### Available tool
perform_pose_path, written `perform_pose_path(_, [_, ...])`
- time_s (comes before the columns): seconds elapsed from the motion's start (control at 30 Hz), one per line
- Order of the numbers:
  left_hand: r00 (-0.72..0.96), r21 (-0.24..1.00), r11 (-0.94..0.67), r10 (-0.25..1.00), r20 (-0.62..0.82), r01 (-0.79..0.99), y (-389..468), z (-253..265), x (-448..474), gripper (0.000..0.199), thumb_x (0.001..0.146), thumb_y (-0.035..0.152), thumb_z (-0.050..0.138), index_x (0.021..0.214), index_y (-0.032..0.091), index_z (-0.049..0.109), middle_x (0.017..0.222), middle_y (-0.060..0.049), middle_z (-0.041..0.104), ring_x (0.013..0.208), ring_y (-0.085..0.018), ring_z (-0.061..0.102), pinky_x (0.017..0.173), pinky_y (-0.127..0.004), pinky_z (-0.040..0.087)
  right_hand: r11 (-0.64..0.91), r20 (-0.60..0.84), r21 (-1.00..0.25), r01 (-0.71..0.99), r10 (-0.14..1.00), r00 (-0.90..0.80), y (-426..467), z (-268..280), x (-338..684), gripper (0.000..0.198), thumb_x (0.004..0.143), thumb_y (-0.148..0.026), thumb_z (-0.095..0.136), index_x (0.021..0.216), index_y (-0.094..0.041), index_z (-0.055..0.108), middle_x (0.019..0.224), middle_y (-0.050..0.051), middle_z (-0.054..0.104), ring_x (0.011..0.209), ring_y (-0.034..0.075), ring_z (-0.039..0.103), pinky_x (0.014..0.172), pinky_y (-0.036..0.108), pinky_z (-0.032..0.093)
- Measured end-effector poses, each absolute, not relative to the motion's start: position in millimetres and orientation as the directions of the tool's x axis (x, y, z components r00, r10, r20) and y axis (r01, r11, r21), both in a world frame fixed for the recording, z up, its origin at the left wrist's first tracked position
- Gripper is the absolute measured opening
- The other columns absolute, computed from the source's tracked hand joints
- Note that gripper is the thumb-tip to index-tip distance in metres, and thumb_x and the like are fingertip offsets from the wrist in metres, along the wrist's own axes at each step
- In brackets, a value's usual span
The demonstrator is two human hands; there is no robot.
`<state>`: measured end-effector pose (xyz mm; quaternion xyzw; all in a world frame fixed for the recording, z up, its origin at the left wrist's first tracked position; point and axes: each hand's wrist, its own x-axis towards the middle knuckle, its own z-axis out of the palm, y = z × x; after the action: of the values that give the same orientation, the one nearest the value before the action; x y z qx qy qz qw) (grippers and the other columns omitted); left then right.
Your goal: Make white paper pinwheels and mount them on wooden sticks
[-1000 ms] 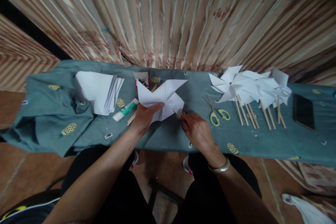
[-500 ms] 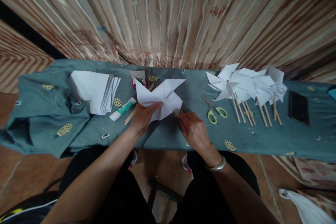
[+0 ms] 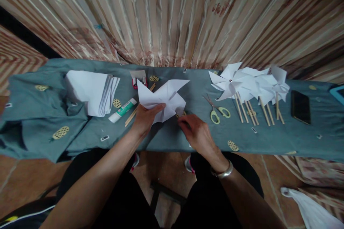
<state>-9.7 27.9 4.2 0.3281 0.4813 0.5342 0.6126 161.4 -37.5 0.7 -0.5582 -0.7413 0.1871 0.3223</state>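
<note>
My left hand (image 3: pixel 146 117) grips a white paper pinwheel (image 3: pixel 172 96) above the cloth, its thumb pressed across the folded centre. Four-pointed blades spread out from the thumb, and the fingers beneath the paper are hidden. Just below and right of the pinwheel, my right hand (image 3: pixel 196 130) is closed, fingertips pinched together and apart from the paper. Whatever may be between those fingertips is too small or hidden to make out. Wooden sticks (image 3: pixel 131 115) lie beside my left hand, next to a white and green glue stick (image 3: pixel 123 110).
A stack of folded white paper (image 3: pixel 90 91) lies left, and an open red box (image 3: pixel 138 81) of small metal pieces stands behind. Rightward are green-handled scissors (image 3: pixel 215 112), several finished pinwheels (image 3: pixel 247 86) on sticks, and a black phone (image 3: pixel 300 107). Patterned curtains (image 3: pixel 166 18) hang behind the table.
My right hand has drawn slightly left and its fingertips have come off the pinwheel's lower right edge. My left hand keeps its hold on the pinwheel. The view has shifted slightly.
</note>
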Motion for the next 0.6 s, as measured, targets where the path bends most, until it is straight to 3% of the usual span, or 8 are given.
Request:
perform_pose_path(0.13, [-0.049,0.945,0.183,0.978,-0.204,-0.272,24.8,6.7,-6.8,0.020,0.058,0.020,0.082,0.076,0.018,0.074,0.081,-0.002,0.076,0.073,-0.017,0.067,0.072,-0.029,0.055,0.216,0.228,-0.829,0.516,0.973,-0.042,-40.7,13.5,161.4,0.008,0.089,-0.020,0.059,0.091,-0.023,0.067,0.087,0.000,0.071,0.081,0.016,0.066,0.077,0.029,0.051])
perform_pose_path(0.27, [-0.021,0.965,0.158,0.986,-0.166,-0.209,19.4,12.3,-2.0,0.021,0.061,0.019,0.080,0.081,0.018,0.074,0.087,-0.004,0.077,0.081,-0.020,0.069,0.076,-0.031,0.055,0.171,0.202,-0.905,0.388,0.978,0.040,-40.3,21.0,152.9,0.006,0.087,-0.020,0.063,0.089,-0.023,0.068,0.084,-0.001,0.071,0.078,0.014,0.067,0.074,0.027,0.053])
perform_pose_path(0.6, [0.019,0.970,0.116,0.993,-0.115,-0.214,14.9,14.7,1.6,0.021,0.062,0.018,0.080,0.082,0.018,0.075,0.082,0.000,0.076,0.074,-0.017,0.068,0.074,-0.030,0.056,0.264,0.361,-0.817,0.512,0.928,0.097,-32.5,27.5,137.3,0.010,0.085,-0.014,0.062,0.089,-0.022,0.065,0.083,-0.001,0.069,0.077,0.013,0.064,0.073,0.026,0.053])
